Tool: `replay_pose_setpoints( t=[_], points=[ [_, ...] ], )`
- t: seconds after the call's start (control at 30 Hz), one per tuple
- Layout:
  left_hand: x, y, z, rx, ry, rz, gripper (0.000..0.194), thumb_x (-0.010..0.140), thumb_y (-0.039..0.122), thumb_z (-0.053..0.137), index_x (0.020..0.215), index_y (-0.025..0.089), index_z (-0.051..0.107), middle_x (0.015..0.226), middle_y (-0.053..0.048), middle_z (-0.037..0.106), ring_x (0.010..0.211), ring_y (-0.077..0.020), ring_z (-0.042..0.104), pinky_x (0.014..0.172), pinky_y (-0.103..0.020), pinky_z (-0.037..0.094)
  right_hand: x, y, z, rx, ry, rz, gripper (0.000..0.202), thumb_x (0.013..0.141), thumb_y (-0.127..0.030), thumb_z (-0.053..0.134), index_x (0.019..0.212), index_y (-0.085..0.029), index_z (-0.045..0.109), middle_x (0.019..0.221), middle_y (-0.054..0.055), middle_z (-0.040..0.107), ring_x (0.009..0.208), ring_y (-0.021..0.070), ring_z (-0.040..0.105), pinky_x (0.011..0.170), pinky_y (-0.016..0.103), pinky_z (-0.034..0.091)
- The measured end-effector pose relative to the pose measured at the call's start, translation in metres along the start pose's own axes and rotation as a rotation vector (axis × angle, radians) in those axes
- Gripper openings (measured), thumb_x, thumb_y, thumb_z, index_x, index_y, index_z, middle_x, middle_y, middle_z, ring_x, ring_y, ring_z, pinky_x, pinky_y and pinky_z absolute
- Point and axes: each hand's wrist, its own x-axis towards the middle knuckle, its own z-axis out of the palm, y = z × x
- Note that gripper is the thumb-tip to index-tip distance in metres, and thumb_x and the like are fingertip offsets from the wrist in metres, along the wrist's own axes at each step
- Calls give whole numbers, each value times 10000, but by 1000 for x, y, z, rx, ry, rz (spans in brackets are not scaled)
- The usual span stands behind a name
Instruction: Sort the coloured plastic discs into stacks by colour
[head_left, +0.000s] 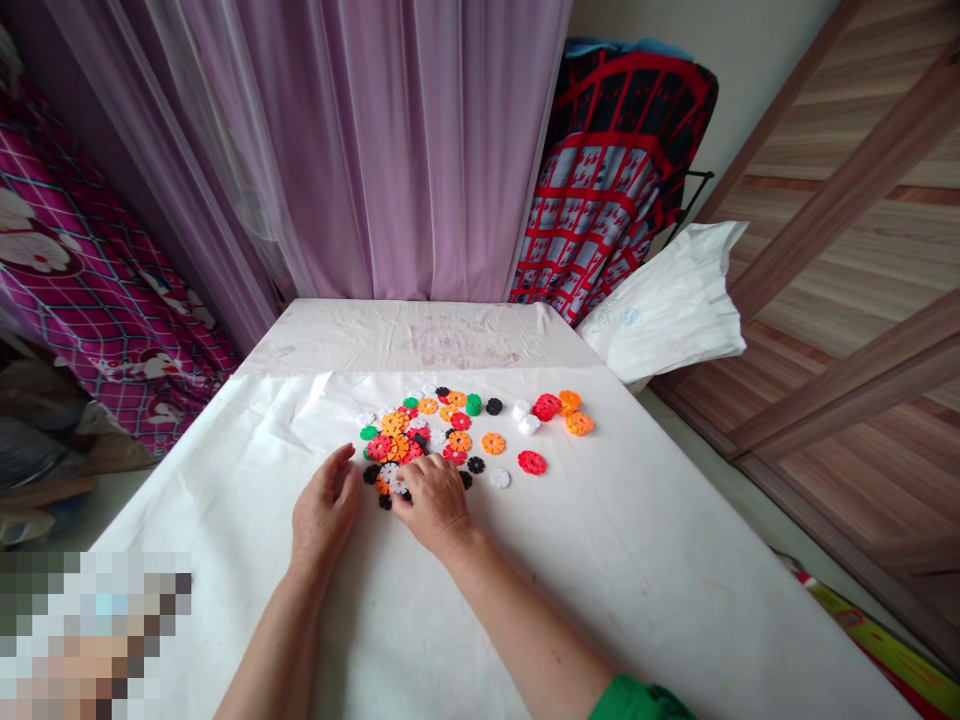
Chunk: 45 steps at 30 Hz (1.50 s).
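A pile of plastic snowflake discs (397,447) in red, orange, white, black and green lies on the white-covered table (600,560). My left hand (326,508) rests at the pile's left side, palm inward, fingers slightly bent and thumb apart, with nothing in it. My right hand (435,503) reaches over the pile's near edge, its fingers curled down among the discs. Thumb and forefinger come close together beside a white disc (397,483); what they grip is partly hidden. Right of the pile lie a loose red disc (532,462) and a loose white disc (500,478).
Small stacks sit at the pile's far right: green (473,404), white (529,425), red (547,406) and orange (580,424). A white bag (667,305) leans against the table's right far corner. Purple curtains (420,150) hang behind, and a wooden door (862,300) stands right.
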Motion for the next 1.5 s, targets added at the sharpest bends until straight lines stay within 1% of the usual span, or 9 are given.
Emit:
replay_pose_setpoints(
  t=[0.13, 0.23, 0.33, 0.43, 0.53, 0.87, 1.0, 1.2, 1.5],
  points=[
    [-1, 3, -1, 7, -3, -12, 437, 846, 430, 485, 1216, 253, 636, 1177, -48, 727, 1056, -213, 688, 934, -348, 531, -8, 13, -14, 87, 87, 3, 104, 824, -225, 663, 928, -240, 670, 939, 11, 710, 920, 196, 588, 841, 322, 439],
    [-1, 5, -2, 30, 5, -16, 426, 847, 420, 484, 1209, 259, 641, 1167, -36, 731, 1056, -210, 688, 907, -332, 541, -20, 42, -29, 98, 198, 60, 96, 817, -201, 646, 901, -237, 677, 959, 27, 715, 925, 198, 600, 852, 315, 443],
    [-1, 5, -3, 51, 15, 3, 413, 845, 421, 484, 1190, 267, 652, 1139, -28, 741, 1038, -208, 693, 880, -320, 545, -36, 77, -44, 53, 305, 165, 105, 807, -195, 635, 893, -231, 683, 942, 43, 718, 914, 211, 608, 836, 320, 448],
    [-1, 6, -4, 62, 12, 4, 423, 844, 433, 479, 1189, 260, 653, 1117, -32, 746, 1030, -210, 693, 880, -322, 544, -50, 103, -52, 2, 346, 209, 103, 796, -206, 637, 886, -228, 679, 923, 36, 719, 886, 208, 609, 820, 318, 450],
    [-2, 7, -4, 76, 9, 2, 427, 843, 435, 476, 1190, 257, 652, 1106, -35, 746, 1027, -212, 693, 888, -329, 541, -61, 115, -52, -25, 352, 200, 115, 779, -201, 647, 888, -227, 671, 927, 29, 718, 894, 210, 613, 804, 318, 449],
    [-2, 9, -6, 88, 1, -2, 433, 840, 438, 475, 1192, 256, 650, 1102, -39, 745, 1014, -216, 696, 881, -333, 547, -64, 114, -43, -26, 300, 188, 73, 798, -205, 637, 860, -238, 658, 890, 30, 706, 940, 225, 600, 853, 335, 440],
    [-2, 12, -6, 95, -13, -26, 450, 837, 435, 468, 1204, 243, 645, 1112, -48, 742, 1032, -219, 692, 899, -338, 538, -63, 113, -44, -22, 285, 188, 76, 791, -194, 640, 852, -237, 655, 884, 29, 707, 935, 222, 598, 845, 329, 440],
    [-2, 15, -7, 112, -9, -28, 435, 840, 428, 470, 1198, 257, 649, 1099, -43, 745, 1000, -216, 698, 856, -334, 547, -63, 115, -44, -26, 255, 180, 93, 790, -192, 644, 871, -235, 661, 920, 32, 712, 931, 222, 596, 838, 329, 438],
    [-1, 11, -6, 95, 4, -4, 425, 837, 426, 489, 1190, 257, 654, 1073, -40, 750, 974, -209, 701, 855, -328, 551, -64, 114, -42, -86, 234, 202, 91, 789, -170, 626, 838, -240, 657, 872, 24, 709, 871, 210, 593, 799, 316, 422]
  ],
)
